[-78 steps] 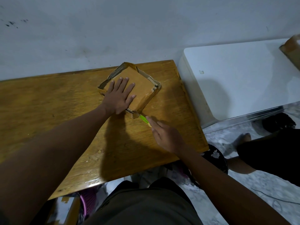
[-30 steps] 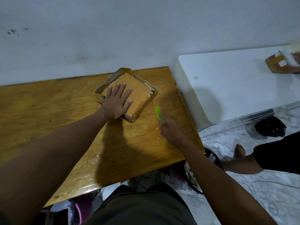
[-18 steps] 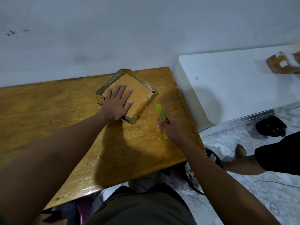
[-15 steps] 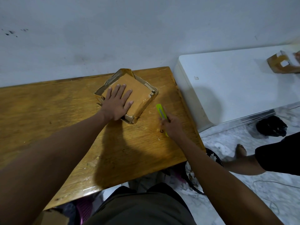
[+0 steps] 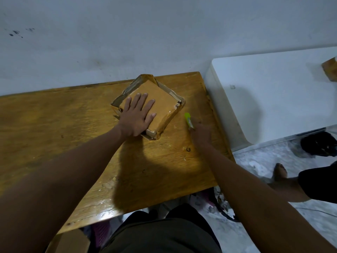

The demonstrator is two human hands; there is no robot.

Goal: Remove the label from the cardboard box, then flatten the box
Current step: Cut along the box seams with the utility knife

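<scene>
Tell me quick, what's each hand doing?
Left hand: open, pressing flat on the cardboard box.
Right hand: holding the green cutter.

I stand at a wooden table (image 5: 54,136) pushed against a pale wall (image 5: 127,37) that carries a few dark specks up at my left. Just beside the table's right end sits a white cabinet (image 5: 273,92), with a brown cardboard piece (image 5: 331,71) at its far edge. Beyond it, on the marbled floor (image 5: 255,161), I see another person's bare foot (image 5: 280,171) and a dark bag (image 5: 319,145)
</scene>
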